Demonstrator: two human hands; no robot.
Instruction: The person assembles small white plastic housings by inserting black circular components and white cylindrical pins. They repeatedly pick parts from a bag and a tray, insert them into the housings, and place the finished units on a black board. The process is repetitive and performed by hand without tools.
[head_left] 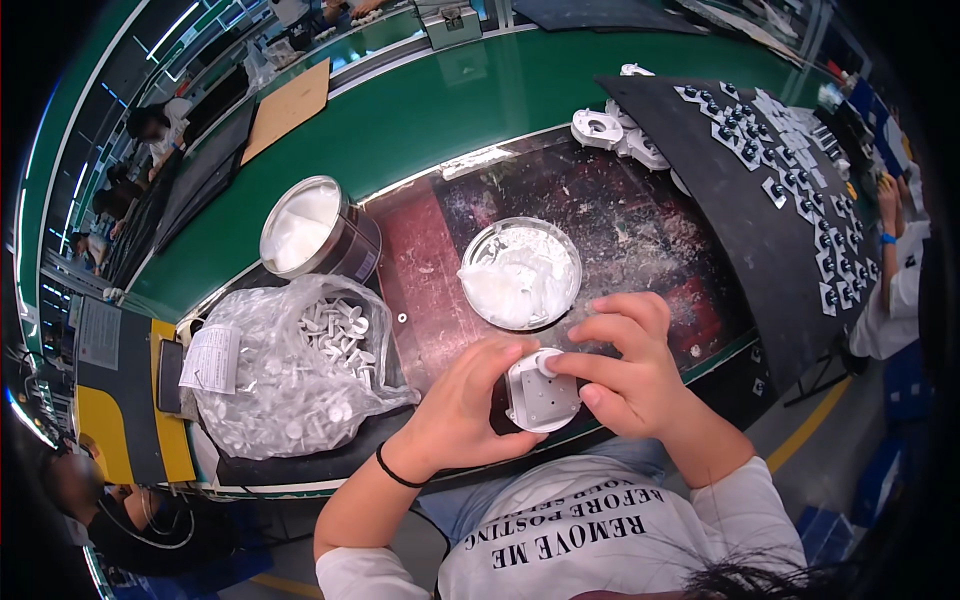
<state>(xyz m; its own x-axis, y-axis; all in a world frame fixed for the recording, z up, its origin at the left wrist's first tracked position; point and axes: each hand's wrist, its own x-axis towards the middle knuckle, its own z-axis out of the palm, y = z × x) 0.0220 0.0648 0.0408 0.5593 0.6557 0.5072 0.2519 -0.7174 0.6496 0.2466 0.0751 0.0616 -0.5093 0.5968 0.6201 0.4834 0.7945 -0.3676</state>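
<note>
My left hand (465, 405) grips a small white plastic housing (543, 397) by its left side, thumb and fingers around its edge. Its flat face has small holes, and a round white cap (547, 362) sits at its upper end. The index fingertip of my right hand (635, 370) presses on that cap, while the other fingers are spread apart. Just beyond my hands stands a round clear dish (571, 290) with white grease-like paste (520, 280). To the left, an open clear plastic bag (265, 395) holds many white round-headed pieces with stems (338, 335).
Behind the bag is an open tin (350, 245) of white paste. At right, a black board (720, 215) carries rows of small white-and-black parts; white housings (600, 130) lie by its far edge. A stained dark mat (640, 230) lies under the dish. Other people work farther off.
</note>
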